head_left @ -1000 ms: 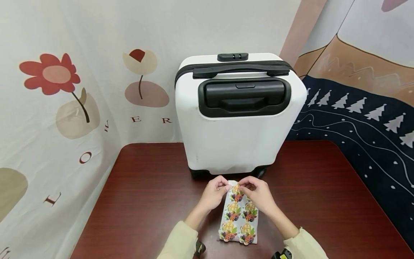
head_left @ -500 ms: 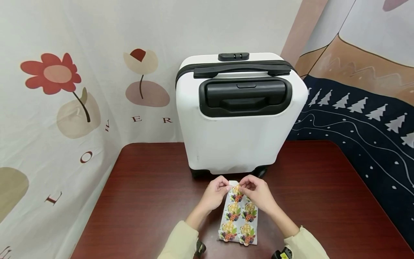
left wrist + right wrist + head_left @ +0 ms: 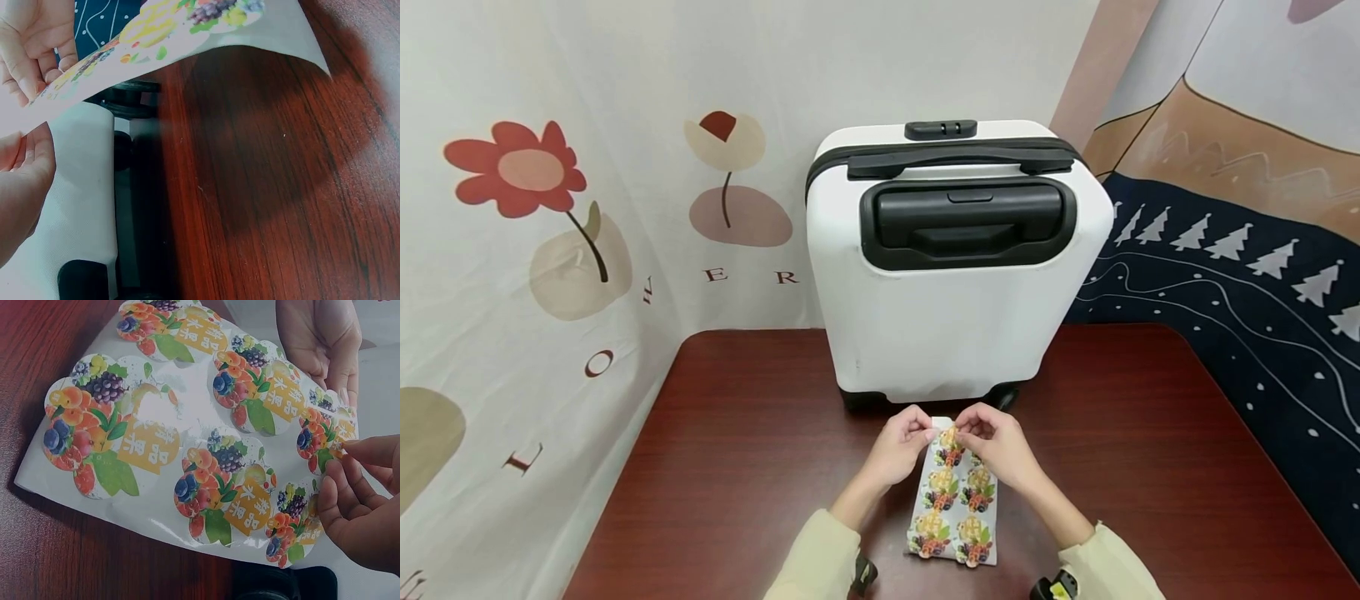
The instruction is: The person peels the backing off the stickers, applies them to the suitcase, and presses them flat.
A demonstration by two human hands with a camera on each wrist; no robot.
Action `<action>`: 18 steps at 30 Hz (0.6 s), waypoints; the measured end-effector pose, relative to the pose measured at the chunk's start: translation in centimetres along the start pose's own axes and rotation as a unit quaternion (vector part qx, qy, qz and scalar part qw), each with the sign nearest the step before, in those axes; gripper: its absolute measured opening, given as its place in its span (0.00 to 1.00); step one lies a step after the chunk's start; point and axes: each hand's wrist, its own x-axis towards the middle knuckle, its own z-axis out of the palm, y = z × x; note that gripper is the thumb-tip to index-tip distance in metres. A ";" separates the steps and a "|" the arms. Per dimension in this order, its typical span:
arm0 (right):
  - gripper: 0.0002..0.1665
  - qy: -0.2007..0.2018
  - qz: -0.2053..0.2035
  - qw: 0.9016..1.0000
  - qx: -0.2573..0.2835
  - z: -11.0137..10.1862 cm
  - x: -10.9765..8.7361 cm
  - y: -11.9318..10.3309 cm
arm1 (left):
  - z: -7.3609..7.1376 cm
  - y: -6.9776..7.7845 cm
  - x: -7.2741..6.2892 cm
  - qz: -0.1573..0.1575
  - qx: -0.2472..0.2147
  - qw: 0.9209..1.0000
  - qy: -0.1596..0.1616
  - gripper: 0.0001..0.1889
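A white sheet of fruit stickers [image 3: 952, 508] hangs between both hands in front of the suitcase. Grapes, oranges and yellow lettered labels make up each sticker, plain to see in the right wrist view. My left hand [image 3: 892, 447] pinches the sheet's far left corner between thumb and fingers. At the far end, my right hand [image 3: 1000, 448] pinches the edge of a top sticker [image 3: 331, 428]; how much of it is lifted cannot be told. In the left wrist view the sheet bows upward, its near edge raised above the table.
Behind the hands stands a white suitcase [image 3: 940, 325] with a black handle, on the dark red wooden table [image 3: 745, 450]. Printed cloths [image 3: 737, 292] hang behind and at both sides. Black devices [image 3: 1056, 587] are strapped on the wrists.
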 end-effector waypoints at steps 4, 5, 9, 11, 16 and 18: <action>0.06 -0.004 0.009 1.000 0.003 0.0 0.0 0.0 | 0.1 0.1 0.0 0.002 0.000 1.000 -0.002 0.02; 0.06 -0.006 0.010 1.000 0.003 0.0 0.0 0.0 | 0.1 0.0 0.0 0.000 -0.002 1.000 -0.002 0.02; 0.06 -0.010 0.009 1.000 0.002 -0.1 0.2 0.7 | 0.1 -0.6 0.2 -0.002 -0.004 1.000 -0.002 0.02; 0.06 -0.010 0.008 1.000 0.006 0.0 0.4 1.7 | 0.1 -0.5 0.2 -0.002 -0.006 1.000 -0.003 0.02; 0.07 -0.005 -0.001 1.000 0.002 0.3 0.7 3.8 | 0.1 0.0 0.1 -0.003 -0.003 1.000 0.000 0.02; 0.08 -0.006 -0.013 1.000 -0.010 0.4 0.7 4.0 | 0.1 -0.1 0.1 -0.005 -0.002 1.000 0.003 0.02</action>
